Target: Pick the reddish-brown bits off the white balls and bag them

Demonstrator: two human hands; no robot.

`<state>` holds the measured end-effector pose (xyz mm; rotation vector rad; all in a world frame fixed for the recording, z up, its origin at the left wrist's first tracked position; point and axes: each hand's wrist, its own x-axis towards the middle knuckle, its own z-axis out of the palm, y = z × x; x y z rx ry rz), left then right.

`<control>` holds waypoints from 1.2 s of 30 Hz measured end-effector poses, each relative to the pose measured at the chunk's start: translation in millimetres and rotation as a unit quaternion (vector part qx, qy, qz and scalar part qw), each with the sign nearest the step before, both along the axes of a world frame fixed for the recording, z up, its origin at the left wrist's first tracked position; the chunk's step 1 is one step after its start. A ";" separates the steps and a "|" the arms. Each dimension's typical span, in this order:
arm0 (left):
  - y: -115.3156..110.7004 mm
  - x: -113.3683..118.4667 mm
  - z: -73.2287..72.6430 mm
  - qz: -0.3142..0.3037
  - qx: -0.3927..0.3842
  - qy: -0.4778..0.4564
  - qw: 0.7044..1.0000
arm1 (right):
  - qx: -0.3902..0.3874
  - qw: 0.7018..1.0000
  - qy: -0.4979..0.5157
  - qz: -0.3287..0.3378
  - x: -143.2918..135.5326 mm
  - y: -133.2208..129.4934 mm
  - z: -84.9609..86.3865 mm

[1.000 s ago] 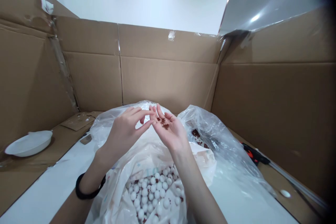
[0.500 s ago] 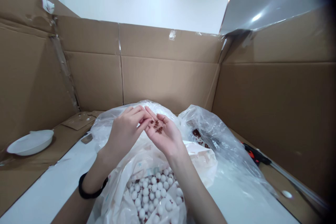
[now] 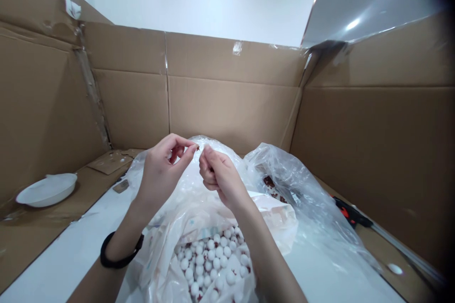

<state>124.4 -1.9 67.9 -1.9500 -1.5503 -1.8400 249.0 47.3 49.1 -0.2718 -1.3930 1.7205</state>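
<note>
My left hand (image 3: pixel 161 163) pinches one tiny reddish-brown, star-like piece (image 3: pixel 197 148) between thumb and forefinger. Close beside it, my right hand (image 3: pixel 221 170) is curled into a loose fist, thumb on top. The small reddish-brown pieces that lay in its palm are hidden by the fingers. Below both hands, a white plastic bag (image 3: pixel 167 265) lies open, filled with small white balls (image 3: pixel 209 260). Several reddish pieces are scattered among the balls. To the right, a clear plastic bag (image 3: pixel 302 184) holds more brown pieces (image 3: pixel 272 185).
Cardboard walls (image 3: pixel 231 104) surround the white table (image 3: pixel 81 251). A white bowl (image 3: pixel 48 191) stands at the left on cardboard. At the right lie a black-and-red handled tool (image 3: pixel 350 213) and a small white disc-like thing (image 3: pixel 395 269).
My right palm, which was open with several brown pieces on it, has closed and turned over. The left hand has drawn slightly left, with one piece now at its fingertips.
</note>
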 end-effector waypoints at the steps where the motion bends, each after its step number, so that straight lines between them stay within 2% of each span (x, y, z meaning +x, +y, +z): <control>1: 0.4 0.3 0.1 -0.015 -0.012 -0.004 1.000 | 0.026 0.999 -0.010 -0.016 -0.3 -1.9 0.1; 6: 2.4 2.8 -1.1 -0.087 -0.072 -0.060 0.992 | 0.124 0.984 -0.033 -0.120 -4.7 -4.7 -2.0; 9: 4.1 2.3 -2.8 -0.190 -0.094 -0.124 0.969 | 0.145 0.974 -0.021 -0.175 -5.7 -2.4 -3.1; 12: 6.8 1.9 -2.4 -0.326 -0.085 -0.232 0.913 | 0.085 0.986 0.005 -0.143 -4.1 -0.9 -1.0; 14: 8.8 2.0 -0.6 -0.358 -0.078 -0.310 0.877 | 0.037 0.995 0.020 -0.094 -1.6 -1.2 2.1; 17: 11.5 1.9 1.6 -0.336 -0.081 -0.385 0.856 | 0.002 0.999 0.037 -0.030 2.7 -2.4 6.3; 21: 13.8 1.8 -0.2 -0.298 -0.103 -0.388 0.866 | -0.009 0.999 0.039 0.020 5.6 -3.3 7.2; 26: 13.0 3.5 -3.3 -0.346 -0.139 -0.387 0.843 | -0.005 0.999 0.032 0.033 7.2 -2.6 5.8; 28: 12.2 3.7 -3.8 -0.345 -0.129 -0.341 0.865 | -0.002 0.999 0.036 0.031 9.6 -1.9 6.7; 32: 11.5 3.2 -5.2 -0.280 -0.101 -0.237 0.925 | 0.022 0.999 0.035 0.024 16.2 -0.8 9.8; 36: 10.6 4.1 -5.9 -0.229 -0.071 -0.214 0.947 | 0.071 0.997 0.012 0.024 20.3 -0.8 10.0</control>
